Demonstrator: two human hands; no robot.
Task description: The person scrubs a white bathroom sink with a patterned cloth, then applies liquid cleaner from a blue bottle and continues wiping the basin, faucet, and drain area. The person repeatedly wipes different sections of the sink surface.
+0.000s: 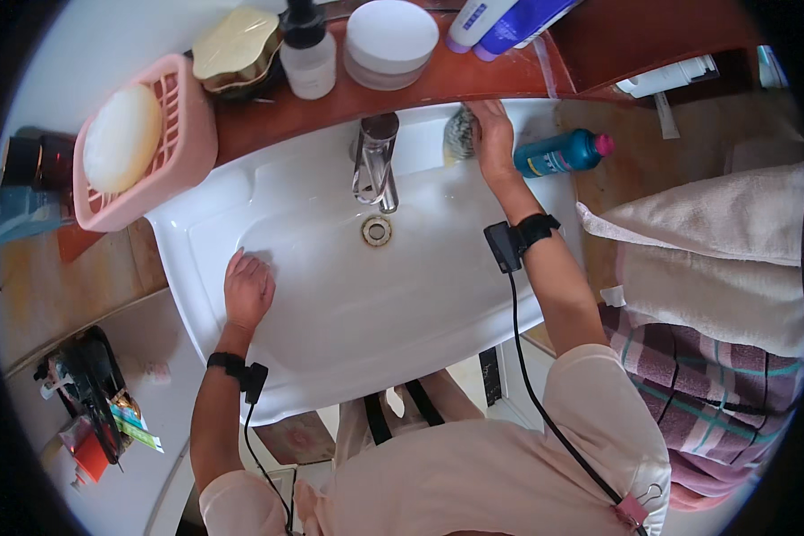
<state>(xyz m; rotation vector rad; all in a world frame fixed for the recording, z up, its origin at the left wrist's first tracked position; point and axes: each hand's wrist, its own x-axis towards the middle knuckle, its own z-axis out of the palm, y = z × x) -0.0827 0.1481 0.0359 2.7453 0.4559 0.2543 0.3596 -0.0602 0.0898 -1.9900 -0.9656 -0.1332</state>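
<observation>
Over the left side of a white washbasin, my left hand is loosely curled, one finger sticking out, with nothing visible in it. At the back right, my right hand reaches onto the basin's rear ledge with its fingers stretched out. Its thumb side lies against a grey speckled scrubbing pad, partly hidden by the hand. Beside that wrist a teal bottle with a pink cap lies on its side on the right rim. The chrome tap stands between my hands, behind the drain.
A reddish-brown shelf behind the basin carries a white-lidded jar, a dropper bottle, a gold-lidded jar and tubes. Soap sits in a pink dish. Towels hang at right. Cables trail from both wrists.
</observation>
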